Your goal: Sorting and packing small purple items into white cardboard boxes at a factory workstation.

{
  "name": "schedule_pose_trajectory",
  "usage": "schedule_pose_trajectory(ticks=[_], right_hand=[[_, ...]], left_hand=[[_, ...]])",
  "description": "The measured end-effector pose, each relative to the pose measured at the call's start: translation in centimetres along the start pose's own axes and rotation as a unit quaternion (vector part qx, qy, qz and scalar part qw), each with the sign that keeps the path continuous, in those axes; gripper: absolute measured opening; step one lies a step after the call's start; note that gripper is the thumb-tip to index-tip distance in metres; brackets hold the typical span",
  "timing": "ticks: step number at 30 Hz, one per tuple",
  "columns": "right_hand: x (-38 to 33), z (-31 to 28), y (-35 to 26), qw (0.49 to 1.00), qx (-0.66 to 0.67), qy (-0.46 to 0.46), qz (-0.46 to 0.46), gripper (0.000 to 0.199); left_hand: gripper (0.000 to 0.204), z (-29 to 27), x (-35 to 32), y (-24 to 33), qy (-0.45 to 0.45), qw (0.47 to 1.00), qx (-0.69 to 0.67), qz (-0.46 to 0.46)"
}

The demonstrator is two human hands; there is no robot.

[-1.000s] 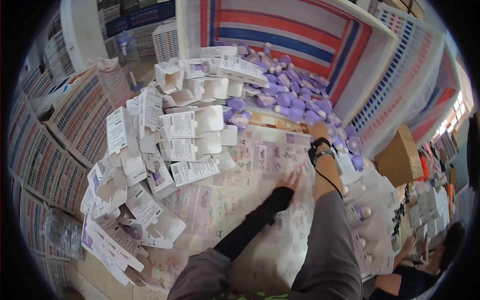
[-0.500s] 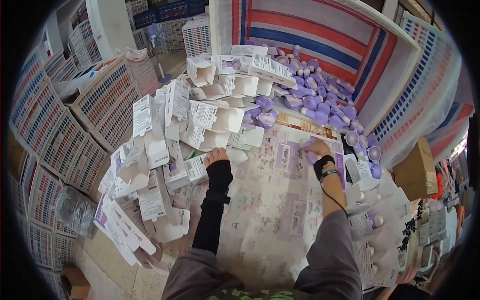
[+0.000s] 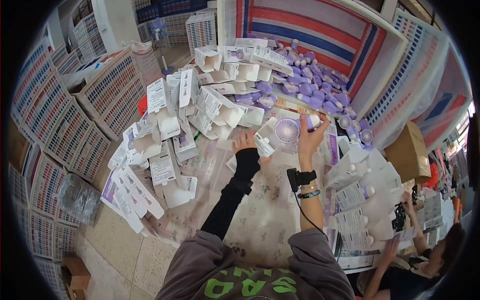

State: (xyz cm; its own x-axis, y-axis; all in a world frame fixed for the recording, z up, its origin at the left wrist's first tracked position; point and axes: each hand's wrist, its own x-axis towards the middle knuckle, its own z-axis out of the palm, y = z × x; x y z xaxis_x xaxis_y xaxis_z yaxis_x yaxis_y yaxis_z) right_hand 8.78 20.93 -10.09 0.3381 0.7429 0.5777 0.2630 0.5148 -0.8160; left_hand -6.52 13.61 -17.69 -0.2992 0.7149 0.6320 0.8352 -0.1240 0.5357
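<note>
My right hand (image 3: 313,135) grips a purple handheld fan (image 3: 288,131) by its handle, the round grille pointing left. In my left hand (image 3: 244,143), which wears a black sleeve, is a small white box (image 3: 264,144) with its flaps open, tilted toward the fan. Fan and box are close together above the middle of the table; whether they touch I cannot tell. A heap of open white boxes (image 3: 215,107) spreads left of my hands. Many more purple fans (image 3: 312,85) lie piled beyond my right hand.
White boxes with fans in them (image 3: 352,220) stand in a row at the right edge of the table (image 3: 260,215). A striped panel (image 3: 310,27) closes off the back. Stacked plastic crates (image 3: 112,90) line the left. At lower right a co-worker (image 3: 425,265) sits near a brown carton (image 3: 407,155).
My right hand has lifted a fan and brought it back toward me. My left hand has moved right from the heap and now has a box in it.
</note>
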Motion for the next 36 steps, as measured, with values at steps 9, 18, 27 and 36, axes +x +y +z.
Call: schedule_pose_trajectory(ticks=[9, 18, 27, 36], right_hand=[[-2.9, -5.2, -4.6, 0.956, 0.085, 0.063, -0.275, 0.056], [-2.8, -8.2, -5.0, 0.916, -0.105, -0.304, -0.238, 0.046], [-5.7, -8.0, -1.8, 0.834, -0.297, -0.270, -0.378, 0.021], [0.4, -11.8, 1.1, 0.745, -0.471, -0.405, -0.243, 0.023]], left_hand=[[0.089, 2.8, -4.5, 7.5, 0.080, 0.973, -0.208, -0.057], [0.095, 4.6, -7.4, 8.3, 0.156, 0.970, -0.187, 0.015], [0.092, 5.8, -7.3, 7.6, 0.094, 0.960, -0.263, 0.003], [0.099, 15.0, 1.8, -0.8, -0.200, 0.853, -0.469, 0.114]])
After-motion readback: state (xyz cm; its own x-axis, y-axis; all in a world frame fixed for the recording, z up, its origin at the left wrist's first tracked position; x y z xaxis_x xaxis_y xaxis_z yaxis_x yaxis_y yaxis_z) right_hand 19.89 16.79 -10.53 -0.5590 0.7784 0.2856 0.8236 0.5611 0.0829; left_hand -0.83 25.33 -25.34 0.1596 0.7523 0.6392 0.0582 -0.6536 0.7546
